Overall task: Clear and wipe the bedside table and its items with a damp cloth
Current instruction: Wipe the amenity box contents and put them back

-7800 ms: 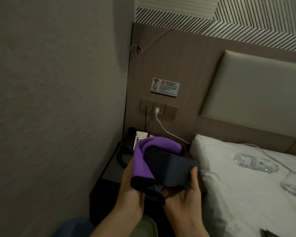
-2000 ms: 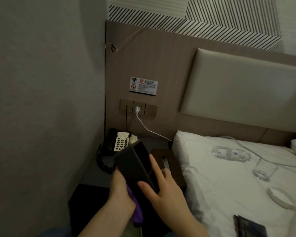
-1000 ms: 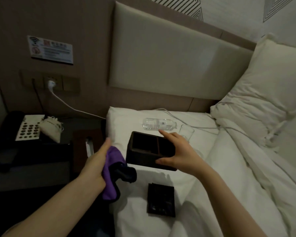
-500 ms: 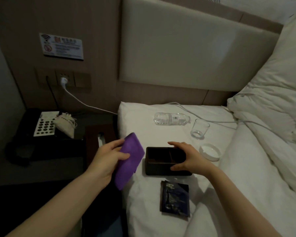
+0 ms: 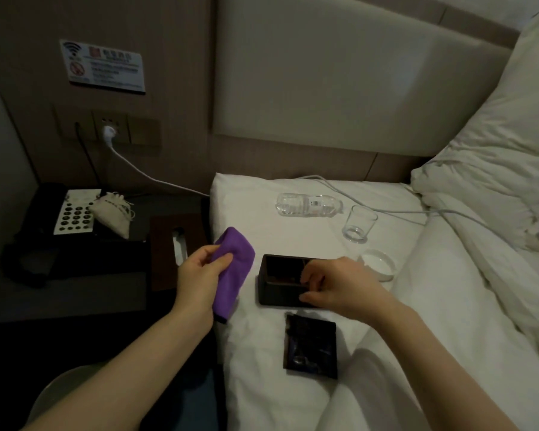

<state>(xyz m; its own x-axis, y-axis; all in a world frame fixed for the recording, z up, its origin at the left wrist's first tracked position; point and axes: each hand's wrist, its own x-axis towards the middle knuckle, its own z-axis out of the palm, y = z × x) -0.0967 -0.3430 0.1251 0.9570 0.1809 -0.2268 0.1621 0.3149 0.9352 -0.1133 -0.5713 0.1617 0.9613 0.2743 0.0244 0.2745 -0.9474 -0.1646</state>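
Left hand (image 5: 199, 275) grips purple cloth (image 5: 234, 269) — right hand (image 5: 333, 284) pinches dark 2-compartment box (image 5: 280, 284) rim, contents unclear.

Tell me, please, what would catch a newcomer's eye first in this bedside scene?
Probably the purple cloth, the one bright colour, gripped in the left hand at the bed's edge. Next, the dark box on the white sheet, with the right hand curled over its near wall. Behind them lie a water bottle on its side and an upright glass.

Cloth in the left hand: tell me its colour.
Purple; the cloth, gripped by the left hand, shows best in the head view.
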